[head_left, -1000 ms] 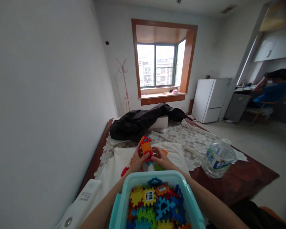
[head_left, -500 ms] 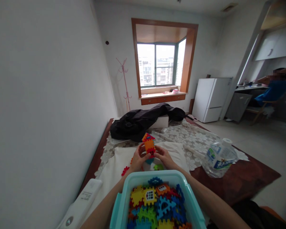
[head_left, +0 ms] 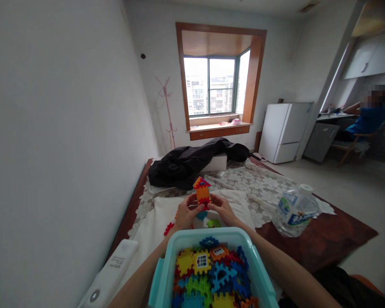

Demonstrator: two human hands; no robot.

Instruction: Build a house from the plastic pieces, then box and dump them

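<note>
Both hands — left hand (head_left: pixel 183 215), right hand (head_left: pixel 223 209) — pinch the block house (head_left: pixel 202 193), fingers closed on it, at twelve o'clock of the teal bin (head_left: pixel 162 280).

Dark brown table (head_left: pixel 327 244), running from the lower left of the frame toward the centre. A white lace cloth (head_left: pixel 263 188) covers its middle and far part; a plain white cloth (head_left: pixel 154 226) lies over the lace at centre. At the far end, centre frame, a black garment (head_left: pixel 186 164) is heaped against a white box (head_left: pixel 216 163). A clear water bottle (head_left: pixel 294 211) lies on its side at right. A white remote-like device (head_left: pixel 111 273) rests at lower left. A teal bin (head_left: pixel 162 282) of coloured toy tiles (head_left: pixel 208 273) occupies the bottom centre. Loose tiles, red (head_left: pixel 168 229) and green (head_left: pixel 214 223), lie on the plain cloth.
</note>
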